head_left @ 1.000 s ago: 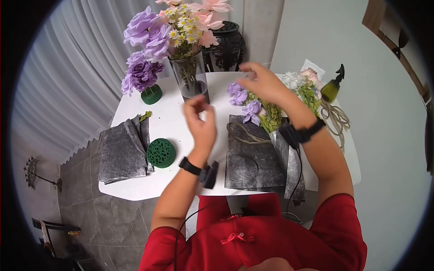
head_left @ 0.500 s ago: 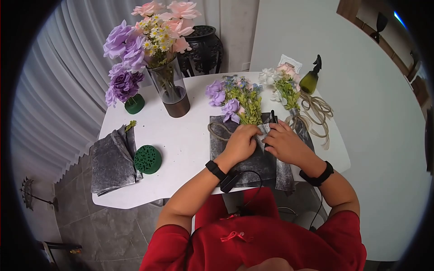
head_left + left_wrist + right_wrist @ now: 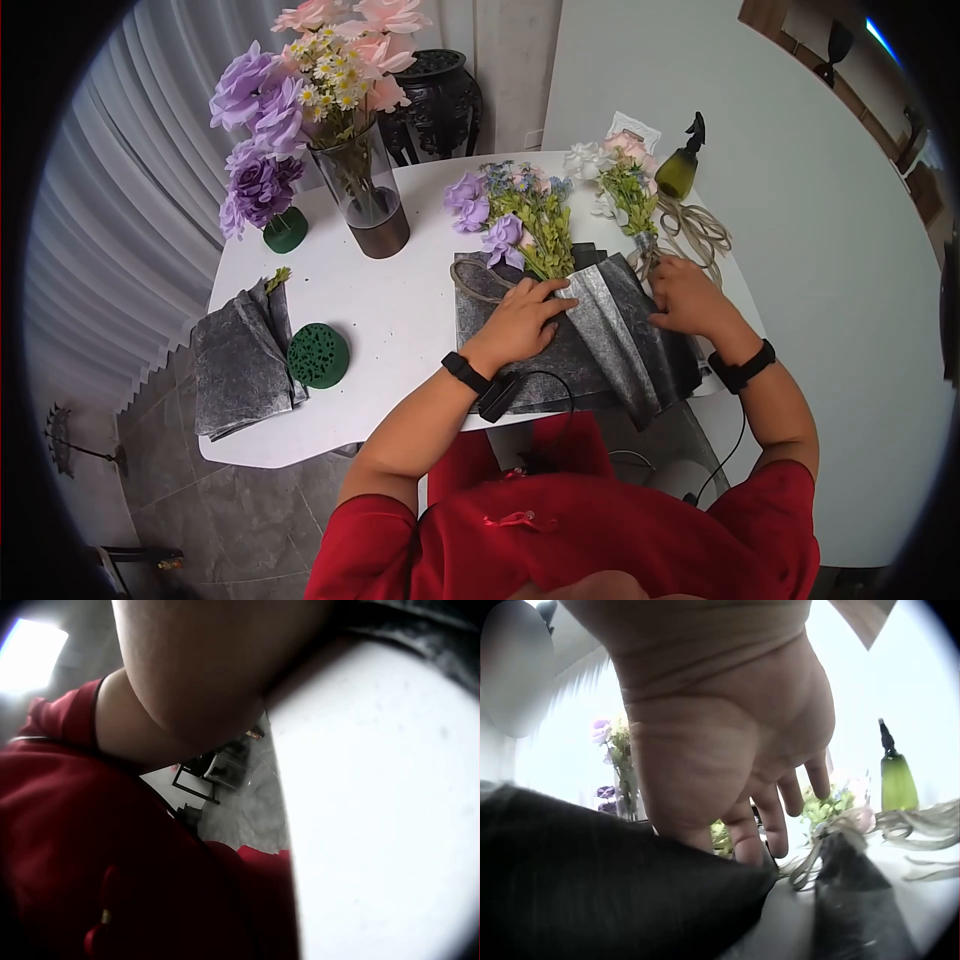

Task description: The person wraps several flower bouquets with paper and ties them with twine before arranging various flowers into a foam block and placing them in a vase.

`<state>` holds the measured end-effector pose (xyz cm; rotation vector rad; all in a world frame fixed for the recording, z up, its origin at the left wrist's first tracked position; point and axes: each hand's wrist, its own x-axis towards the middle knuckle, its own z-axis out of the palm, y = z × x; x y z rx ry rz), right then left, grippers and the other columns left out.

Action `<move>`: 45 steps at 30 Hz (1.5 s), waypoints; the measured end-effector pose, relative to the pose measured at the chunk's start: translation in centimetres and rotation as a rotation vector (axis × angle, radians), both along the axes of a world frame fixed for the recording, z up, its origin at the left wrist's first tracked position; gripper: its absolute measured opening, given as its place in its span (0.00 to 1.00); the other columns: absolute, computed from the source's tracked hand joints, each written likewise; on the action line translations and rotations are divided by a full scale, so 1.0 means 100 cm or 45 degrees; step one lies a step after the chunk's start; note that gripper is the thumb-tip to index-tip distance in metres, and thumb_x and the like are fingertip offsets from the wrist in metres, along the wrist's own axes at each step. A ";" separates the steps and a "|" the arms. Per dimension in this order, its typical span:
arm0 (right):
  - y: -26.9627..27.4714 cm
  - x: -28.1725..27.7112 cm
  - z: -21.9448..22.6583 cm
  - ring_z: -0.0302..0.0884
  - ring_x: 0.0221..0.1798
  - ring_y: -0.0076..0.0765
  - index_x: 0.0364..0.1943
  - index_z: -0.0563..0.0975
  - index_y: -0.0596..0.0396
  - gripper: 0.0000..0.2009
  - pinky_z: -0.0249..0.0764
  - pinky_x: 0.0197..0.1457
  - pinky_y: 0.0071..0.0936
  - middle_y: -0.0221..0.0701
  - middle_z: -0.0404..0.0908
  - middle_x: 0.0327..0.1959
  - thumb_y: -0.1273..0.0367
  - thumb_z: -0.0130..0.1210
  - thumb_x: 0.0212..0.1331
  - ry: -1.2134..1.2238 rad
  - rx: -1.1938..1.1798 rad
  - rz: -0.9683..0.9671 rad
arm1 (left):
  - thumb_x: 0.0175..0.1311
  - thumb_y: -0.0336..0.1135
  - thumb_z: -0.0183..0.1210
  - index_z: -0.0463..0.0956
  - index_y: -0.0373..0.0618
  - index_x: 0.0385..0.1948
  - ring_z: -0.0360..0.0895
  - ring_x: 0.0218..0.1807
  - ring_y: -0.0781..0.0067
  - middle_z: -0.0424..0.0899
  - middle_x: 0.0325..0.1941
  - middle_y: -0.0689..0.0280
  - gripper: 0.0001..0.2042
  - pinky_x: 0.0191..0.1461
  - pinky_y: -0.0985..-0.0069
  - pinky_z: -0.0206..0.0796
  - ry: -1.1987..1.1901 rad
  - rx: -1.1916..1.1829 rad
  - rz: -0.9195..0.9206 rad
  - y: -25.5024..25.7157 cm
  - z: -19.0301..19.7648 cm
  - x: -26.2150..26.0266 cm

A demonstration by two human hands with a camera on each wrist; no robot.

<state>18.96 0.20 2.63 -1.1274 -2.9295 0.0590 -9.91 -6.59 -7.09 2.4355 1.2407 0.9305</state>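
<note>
In the head view, a bouquet (image 3: 540,225) of purple, blue and pink flowers with green leaves lies on dark grey wrapping paper (image 3: 520,360). A lighter silvery fold (image 3: 600,315) of the paper crosses its stem end. My left hand (image 3: 520,318) rests with outstretched fingers at that fold, by the stems. At the right edge of the paper is my right hand (image 3: 692,295), near a smaller wrapped bunch (image 3: 628,190). In the right wrist view its fingers (image 3: 769,814) hang downward, slightly bent, beside the dark paper (image 3: 630,885), which hides the thumb tip.
At the left stand a glass vase (image 3: 365,195) of flowers and purple blooms (image 3: 262,185) in green foam. Folded dark paper (image 3: 240,360) and a round green foam block (image 3: 318,355) lie nearer. A green spray bottle (image 3: 680,170) and looped cord (image 3: 695,232) are at the right.
Both hands came down from above the table to the paper. The right hand then moved right, away from the left, and the dark paper now spreads wider to the right under the silvery fold.
</note>
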 end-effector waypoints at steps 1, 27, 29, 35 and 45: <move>0.001 0.006 -0.002 0.70 0.53 0.42 0.17 0.75 0.52 0.10 0.66 0.56 0.37 0.30 0.76 0.36 0.69 0.67 0.36 0.008 -0.003 -0.015 | 0.52 0.27 0.60 0.76 0.53 0.52 0.67 0.51 0.59 0.68 0.63 0.65 0.22 0.60 0.65 0.61 -0.001 0.000 -0.003 0.000 0.000 0.000; -0.067 -0.070 -0.032 0.78 0.37 0.22 0.49 0.74 0.58 0.16 0.74 0.41 0.22 0.31 0.82 0.38 0.64 0.58 0.61 0.471 -1.620 0.104 | 0.57 0.23 0.51 0.79 0.40 0.43 0.77 0.50 0.59 0.81 0.44 0.57 0.13 0.55 0.69 0.67 -0.857 0.048 0.010 0.007 0.010 -0.018; -0.051 -0.073 -0.028 0.77 0.37 0.21 0.47 0.75 0.57 0.15 0.74 0.40 0.22 0.29 0.82 0.37 0.65 0.59 0.61 0.431 -1.416 -0.114 | 0.59 0.29 0.55 0.81 0.41 0.38 0.79 0.45 0.61 0.83 0.37 0.58 0.09 0.48 0.71 0.70 -0.687 -0.235 -0.185 0.003 0.011 -0.020; -0.028 -0.077 -0.066 0.81 0.34 0.41 0.42 0.76 0.58 0.19 0.75 0.38 0.35 0.37 0.81 0.30 0.59 0.63 0.52 0.467 -0.191 -0.448 | 0.50 0.35 0.61 0.81 0.44 0.28 0.76 0.41 0.62 0.83 0.32 0.64 0.07 0.51 0.65 0.64 -0.133 -0.046 -0.156 0.006 -0.001 -0.020; 0.005 -0.078 -0.078 0.78 0.27 0.38 0.41 0.73 0.59 0.14 0.72 0.28 0.33 0.37 0.78 0.25 0.63 0.55 0.57 0.518 -0.730 -0.596 | 0.46 0.38 0.62 0.81 0.49 0.19 0.75 0.39 0.69 0.82 0.25 0.71 0.05 0.58 0.65 0.52 -0.175 0.051 -0.155 0.004 0.002 -0.018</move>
